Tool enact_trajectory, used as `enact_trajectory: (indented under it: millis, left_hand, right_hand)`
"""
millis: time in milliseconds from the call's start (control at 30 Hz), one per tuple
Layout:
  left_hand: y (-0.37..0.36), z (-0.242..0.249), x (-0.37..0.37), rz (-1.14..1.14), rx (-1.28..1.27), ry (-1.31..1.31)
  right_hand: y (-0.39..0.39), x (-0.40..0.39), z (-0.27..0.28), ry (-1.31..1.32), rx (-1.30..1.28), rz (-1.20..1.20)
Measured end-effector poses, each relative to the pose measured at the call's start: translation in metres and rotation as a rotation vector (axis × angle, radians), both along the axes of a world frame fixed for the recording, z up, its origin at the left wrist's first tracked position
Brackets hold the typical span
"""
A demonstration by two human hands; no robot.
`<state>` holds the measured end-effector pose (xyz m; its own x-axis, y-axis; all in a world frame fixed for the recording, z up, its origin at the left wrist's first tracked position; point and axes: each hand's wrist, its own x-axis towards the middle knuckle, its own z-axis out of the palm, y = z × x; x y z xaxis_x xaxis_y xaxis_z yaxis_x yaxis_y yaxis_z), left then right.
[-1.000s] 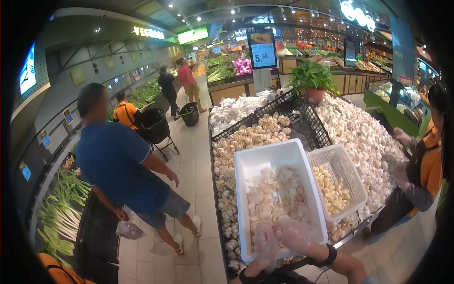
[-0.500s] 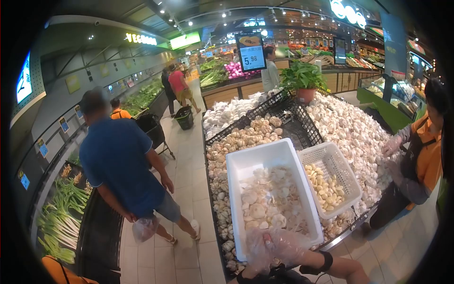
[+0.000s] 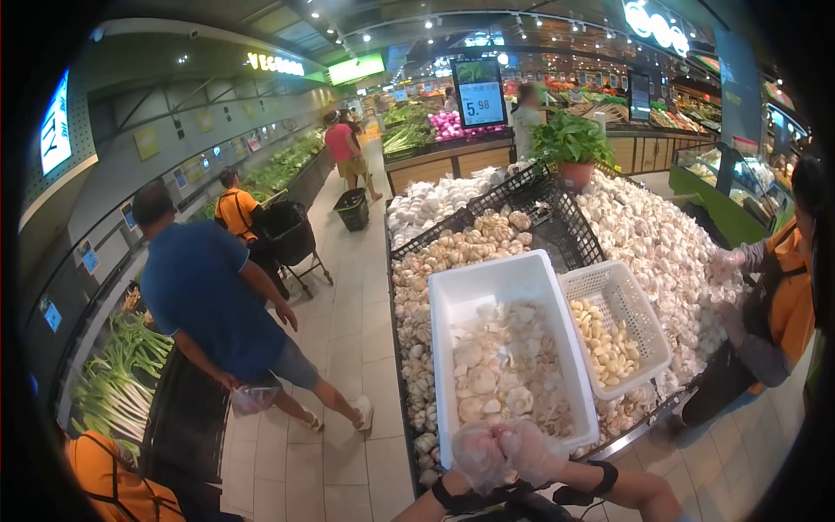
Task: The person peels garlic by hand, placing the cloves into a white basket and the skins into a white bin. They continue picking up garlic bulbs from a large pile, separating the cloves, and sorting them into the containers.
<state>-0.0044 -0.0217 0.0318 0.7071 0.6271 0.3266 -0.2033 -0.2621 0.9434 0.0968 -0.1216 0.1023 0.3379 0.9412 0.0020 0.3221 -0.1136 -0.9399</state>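
Both my hands wear clear plastic gloves and meet over the near edge of a white foam box (image 3: 555, 291). My left hand (image 3: 478, 454) is closed, its fingertips pressed against those of my right hand (image 3: 537, 452), also closed. Whatever lies between the fingers is too small and covered to make out. In the box, below and beyond my hands, lie garlic bulbs (image 3: 519, 399) and loose papery garlic skins (image 3: 531, 335). Beside it on the right, a white perforated basket (image 3: 639, 317) holds peeled garlic cloves (image 3: 600, 344).
Garlic heaps (image 3: 644, 235) surround the box and basket on the stand, with a black crate (image 3: 557, 228) and a potted plant (image 3: 574, 148) behind. At right, a worker in orange (image 3: 791, 296) reaches into the garlic. A shopper in blue (image 3: 204, 283) is in the left aisle.
My hands have come together, side by side, at the box's near edge. The view has shifted slightly left. At lower left, more of a person in orange shows.
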Motion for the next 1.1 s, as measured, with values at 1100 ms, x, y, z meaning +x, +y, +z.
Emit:
enact_trajectory:
  millis: [1100]
  left_hand:
    - [-0.01,-0.012,0.02,0.151,0.182,-0.133]
  right_hand:
    - [0.05,0.031,-0.041,-0.725,0.043,0.261]
